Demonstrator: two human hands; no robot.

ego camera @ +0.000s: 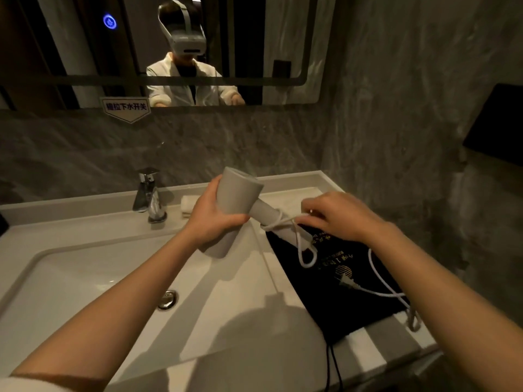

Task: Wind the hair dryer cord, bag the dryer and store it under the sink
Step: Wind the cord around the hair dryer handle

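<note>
A grey hair dryer [236, 193] is held above the right rim of the sink, barrel upright and handle pointing right. My left hand [210, 215] grips its barrel. One turn of the white cord [304, 251] is wrapped around the handle, and the rest loops down and trails right across the counter. My right hand [336, 215] pinches the cord just beside the handle's end. A black drawstring bag [343, 290] with gold print lies flat on the counter under my right hand.
A white sink basin [93, 267] with a metal drain fills the lower left. A chrome tap [148, 195] stands at the back, a folded white towel [188, 203] beside it. A mirror hangs above; a grey stone wall closes the right side.
</note>
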